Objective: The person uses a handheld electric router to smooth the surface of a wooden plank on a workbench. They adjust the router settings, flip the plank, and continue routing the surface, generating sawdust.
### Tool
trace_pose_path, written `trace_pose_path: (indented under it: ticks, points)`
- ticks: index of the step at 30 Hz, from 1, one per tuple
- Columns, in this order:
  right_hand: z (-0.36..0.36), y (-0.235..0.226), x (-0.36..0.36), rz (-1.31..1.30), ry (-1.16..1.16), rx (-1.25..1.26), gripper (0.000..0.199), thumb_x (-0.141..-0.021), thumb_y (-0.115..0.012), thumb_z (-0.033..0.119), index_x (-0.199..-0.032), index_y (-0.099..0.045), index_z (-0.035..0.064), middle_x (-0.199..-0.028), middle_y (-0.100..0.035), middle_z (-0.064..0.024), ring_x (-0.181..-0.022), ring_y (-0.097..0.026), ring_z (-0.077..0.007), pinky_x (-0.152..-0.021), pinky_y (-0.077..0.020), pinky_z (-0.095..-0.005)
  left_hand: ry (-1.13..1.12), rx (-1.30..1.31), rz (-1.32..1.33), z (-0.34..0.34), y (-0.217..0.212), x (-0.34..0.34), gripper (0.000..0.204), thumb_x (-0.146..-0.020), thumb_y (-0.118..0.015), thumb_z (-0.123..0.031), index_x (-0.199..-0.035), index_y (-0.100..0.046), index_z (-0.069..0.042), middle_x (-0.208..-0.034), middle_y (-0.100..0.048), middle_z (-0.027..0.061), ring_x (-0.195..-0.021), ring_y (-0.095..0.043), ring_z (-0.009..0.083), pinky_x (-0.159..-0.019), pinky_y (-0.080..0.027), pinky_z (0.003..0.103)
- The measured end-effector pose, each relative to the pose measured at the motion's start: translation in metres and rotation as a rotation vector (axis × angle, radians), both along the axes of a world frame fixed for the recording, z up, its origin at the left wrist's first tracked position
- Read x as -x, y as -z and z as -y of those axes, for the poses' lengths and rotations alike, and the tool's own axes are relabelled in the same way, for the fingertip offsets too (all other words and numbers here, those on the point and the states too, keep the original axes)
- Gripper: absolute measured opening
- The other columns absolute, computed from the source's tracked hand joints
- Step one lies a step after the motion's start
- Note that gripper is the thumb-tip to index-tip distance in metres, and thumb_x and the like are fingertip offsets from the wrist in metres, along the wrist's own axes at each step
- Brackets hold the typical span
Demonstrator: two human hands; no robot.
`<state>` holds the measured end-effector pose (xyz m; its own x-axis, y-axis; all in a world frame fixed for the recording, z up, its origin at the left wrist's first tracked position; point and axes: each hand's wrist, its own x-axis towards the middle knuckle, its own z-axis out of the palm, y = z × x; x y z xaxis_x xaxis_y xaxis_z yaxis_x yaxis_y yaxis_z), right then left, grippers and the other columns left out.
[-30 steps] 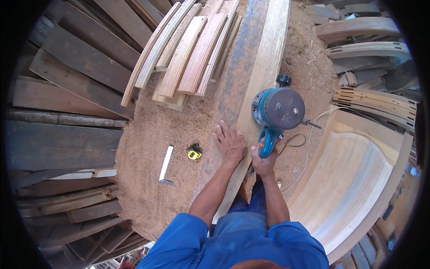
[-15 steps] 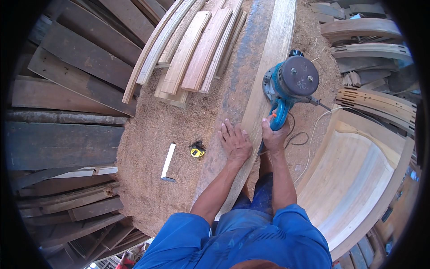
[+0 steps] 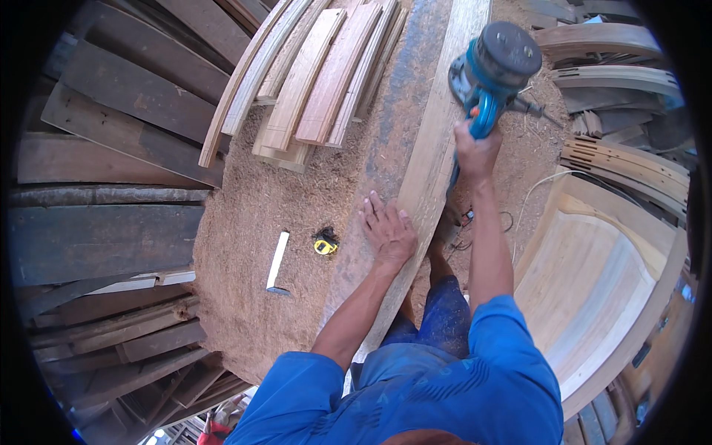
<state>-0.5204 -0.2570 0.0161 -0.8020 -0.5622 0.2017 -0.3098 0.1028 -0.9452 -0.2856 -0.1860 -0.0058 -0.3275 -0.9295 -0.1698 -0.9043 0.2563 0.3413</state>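
My right hand (image 3: 477, 152) is wrapped round the blue handle of a router (image 3: 495, 67) with a dark round top. The router sits over the right edge of a long wooden board (image 3: 423, 174), toward its far part. Nearer me, my left hand (image 3: 390, 231) lies with fingers spread across the board's left edge and the worn bench surface (image 3: 356, 256) beside it. The router's bit is hidden beneath its base.
A yellow tape measure (image 3: 325, 242) and a try square (image 3: 279, 262) lie on sawdust to the left. Milled wooden strips (image 3: 326, 81) are stacked beyond them. Dark planks (image 3: 111, 233) line the left. A wooden panel (image 3: 601, 278) leans at the right, near a loose cord (image 3: 530, 196).
My right hand has pushed the router away from me along the board, and my right arm has stretched out. The left hand stays in almost the same place.
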Motion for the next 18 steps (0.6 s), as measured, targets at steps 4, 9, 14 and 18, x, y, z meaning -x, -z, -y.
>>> trace_pose_path:
  ticks: [4, 9, 14, 18]
  points:
    - [0.051, 0.007, 0.062, 0.082, -0.015, -0.021, 0.044, -0.076, -0.069, 0.013, -0.117, -0.063, -0.0015, -0.1, -0.07, -0.0152, -0.091, -0.068, -0.0246, -0.085, -0.053, -0.0367, 0.0, -0.017, 0.015, -0.001, -0.001, -0.002, 0.048, -0.096, -0.047, -0.029, -0.134, -0.052, -0.001, -0.155, -0.028, 0.0322, -0.145, -0.023, 0.0479, -0.119, -0.011, 0.06]
    - [0.094, 0.006, 0.108, 0.179, -0.024, 0.054, 0.045, -0.074, -0.073, 0.015, -0.117, -0.066, 0.0015, -0.105, -0.07, -0.0136, -0.095, -0.067, -0.0213, -0.087, -0.0529, -0.0349, 0.012, -0.016, 0.027, 0.0, -0.002, -0.004, 0.048, -0.097, -0.046, -0.029, -0.135, -0.05, -0.001, -0.155, -0.028, 0.0317, -0.145, -0.024, 0.048, -0.118, -0.013, 0.059]
    - [0.065, 0.009, 0.092, 0.119, -0.032, -0.018, 0.046, -0.075, -0.072, 0.016, -0.118, -0.065, 0.0009, -0.099, -0.069, -0.011, -0.085, -0.067, -0.0205, -0.08, -0.054, -0.0348, 0.025, -0.001, 0.049, 0.002, 0.001, -0.003, 0.047, -0.098, -0.045, -0.028, -0.136, -0.05, -0.001, -0.154, -0.031, 0.0309, -0.143, -0.027, 0.0473, -0.118, -0.015, 0.059]
    - [-0.009, -0.009, 0.022, 0.184, -0.08, -0.162, 0.045, -0.077, -0.071, 0.016, -0.119, -0.063, 0.0004, -0.098, -0.069, -0.0113, -0.085, -0.067, -0.02, -0.08, -0.0527, -0.0344, 0.044, 0.046, 0.069, 0.003, 0.003, -0.004, 0.047, -0.099, -0.045, -0.03, -0.136, -0.05, -0.002, -0.154, -0.032, 0.03, -0.143, -0.028, 0.0462, -0.117, -0.017, 0.059]
